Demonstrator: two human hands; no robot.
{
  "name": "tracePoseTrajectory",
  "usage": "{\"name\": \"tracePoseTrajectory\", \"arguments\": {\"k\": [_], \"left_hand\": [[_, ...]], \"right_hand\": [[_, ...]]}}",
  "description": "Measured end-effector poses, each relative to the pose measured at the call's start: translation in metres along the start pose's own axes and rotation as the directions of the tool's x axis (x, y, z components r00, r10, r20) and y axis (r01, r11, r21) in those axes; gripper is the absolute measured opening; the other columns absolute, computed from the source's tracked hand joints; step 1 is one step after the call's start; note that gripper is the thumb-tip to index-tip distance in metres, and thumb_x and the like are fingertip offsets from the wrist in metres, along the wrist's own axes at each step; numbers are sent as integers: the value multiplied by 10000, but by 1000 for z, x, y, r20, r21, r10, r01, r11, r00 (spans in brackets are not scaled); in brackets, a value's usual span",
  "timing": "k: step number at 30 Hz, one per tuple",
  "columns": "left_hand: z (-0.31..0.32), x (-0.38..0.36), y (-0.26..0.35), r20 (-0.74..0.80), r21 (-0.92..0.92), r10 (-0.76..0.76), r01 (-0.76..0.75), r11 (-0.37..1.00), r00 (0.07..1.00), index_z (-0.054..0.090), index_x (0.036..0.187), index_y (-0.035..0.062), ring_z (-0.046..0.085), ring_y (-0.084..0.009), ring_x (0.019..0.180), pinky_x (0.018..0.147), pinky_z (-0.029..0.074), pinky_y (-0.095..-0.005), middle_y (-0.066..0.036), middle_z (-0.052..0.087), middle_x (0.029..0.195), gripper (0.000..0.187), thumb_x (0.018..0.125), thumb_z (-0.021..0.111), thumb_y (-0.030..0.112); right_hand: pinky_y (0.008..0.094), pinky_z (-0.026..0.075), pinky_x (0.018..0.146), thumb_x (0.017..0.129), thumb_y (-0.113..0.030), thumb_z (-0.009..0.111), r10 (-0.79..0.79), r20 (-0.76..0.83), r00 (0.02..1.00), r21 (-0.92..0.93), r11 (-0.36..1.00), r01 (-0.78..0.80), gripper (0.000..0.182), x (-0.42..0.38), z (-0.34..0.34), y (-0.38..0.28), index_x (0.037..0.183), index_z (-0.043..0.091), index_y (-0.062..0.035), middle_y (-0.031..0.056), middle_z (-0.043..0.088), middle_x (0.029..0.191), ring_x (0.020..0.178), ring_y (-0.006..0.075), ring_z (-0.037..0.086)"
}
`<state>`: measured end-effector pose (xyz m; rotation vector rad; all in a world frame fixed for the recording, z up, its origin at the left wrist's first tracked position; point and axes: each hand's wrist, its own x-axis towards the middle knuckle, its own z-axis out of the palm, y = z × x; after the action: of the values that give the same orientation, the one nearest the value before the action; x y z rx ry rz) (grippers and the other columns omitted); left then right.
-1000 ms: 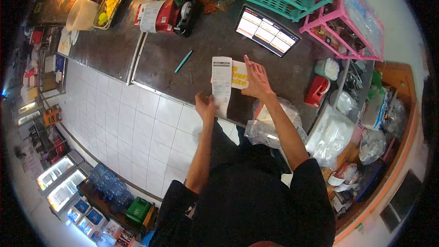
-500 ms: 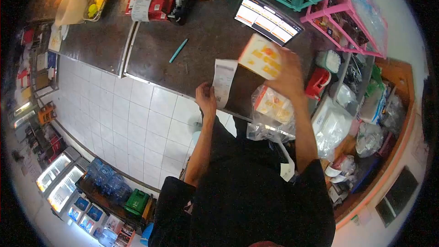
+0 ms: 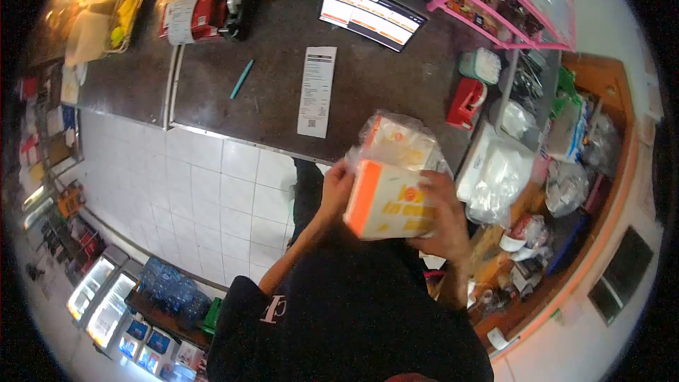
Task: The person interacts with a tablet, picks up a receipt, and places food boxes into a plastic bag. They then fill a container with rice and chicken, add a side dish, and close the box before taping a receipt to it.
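The receipt point(image 3: 317, 91) now lies let go on the counter point(image 3: 269, 110), while the box point(image 3: 387, 201), lifted off it, sits clasped between left hand point(image 3: 335, 187) and right hand point(image 3: 442, 216) beside the plastic bag point(image 3: 396, 138), seemingly headed in.

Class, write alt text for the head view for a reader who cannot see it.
Both hands, left hand and right hand, hold an orange-and-white box beside a clear plastic bag. Beyond them on the dark counter lie a paper receipt and a teal pen.
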<state>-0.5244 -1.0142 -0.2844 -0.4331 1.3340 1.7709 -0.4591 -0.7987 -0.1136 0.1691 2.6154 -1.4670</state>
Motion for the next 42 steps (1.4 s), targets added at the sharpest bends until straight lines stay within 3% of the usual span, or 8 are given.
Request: {"name": "tracePoseTrajectory", "arguments": {"k": [7,14,24,28,33,36,39,42], "left_hand": [[-11,16,33,65,-591,265,-177,787,962,495,800,53,519,-167,746,743,438,-320,-50,532,806,70,800,428,72],[28,-29,24,233,595,232,-327,734,944,536,1164,60,576,-173,782,740,472,-299,-48,537,816,470,780,791,152],[54,-23,30,334,699,602,-619,359,726,587,1104,4,602,-380,893,777,496,-438,-179,573,1000,388,720,630,-34],[60,-12,41,1,476,699,-615,629,715,638,1032,-2,600,-379,906,807,499,-412,-177,590,1009,308,732,613,-63],[93,-34,23,467,412,569,-736,537,677,620,1066,-26,631,-327,965,879,481,-397,-209,621,1035,259,808,613,-6],[80,-33,32,310,306,460,-546,780,832,602,1160,-34,628,-223,991,869,487,-344,-167,639,1069,293,870,571,-4],[76,-31,53,300,137,376,-429,893,877,577,1261,-29,602,-153,941,818,494,-295,-93,646,1024,333,935,509,-16],[75,-36,69,252,116,197,-232,966,947,573,1294,-15,591,-119,809,736,498,-262,-79,647,937,336,968,491,-15]], "right_hand": [[507,373,1097,504,-35,828,-82,-42,996,72,994,85,763,19,69,107,1196,524,-135,171,476,1365,1318,408,411],[481,406,1060,533,-114,838,280,75,957,-301,921,-246,848,-7,25,124,1316,511,-116,194,491,1348,1249,425,461],[575,310,1102,701,-296,793,215,-221,951,-351,892,-283,774,27,72,113,1385,492,-96,211,417,1397,1327,443,377],[545,280,1131,729,-261,769,252,-70,965,-580,777,-245,636,29,62,111,1313,575,-102,200,405,1398,1342,412,368],[485,328,1110,841,-304,671,-17,-110,994,-237,971,-9,600,25,71,117,1387,519,-108,189,490,1377,1297,386,448],[448,455,998,896,-287,611,-125,-69,990,-274,956,102,560,10,79,112,1397,495,-65,177,558,1339,1169,379,577],[419,496,937,904,-245,579,236,116,965,289,921,-260,474,-20,98,124,1326,551,-31,167,657,1195,1077,362,639],[428,499,850,911,-205,527,633,76,771,-87,774,-627,324,-74,98,241,1055,658,53,256,682,986,954,382,660]]}}
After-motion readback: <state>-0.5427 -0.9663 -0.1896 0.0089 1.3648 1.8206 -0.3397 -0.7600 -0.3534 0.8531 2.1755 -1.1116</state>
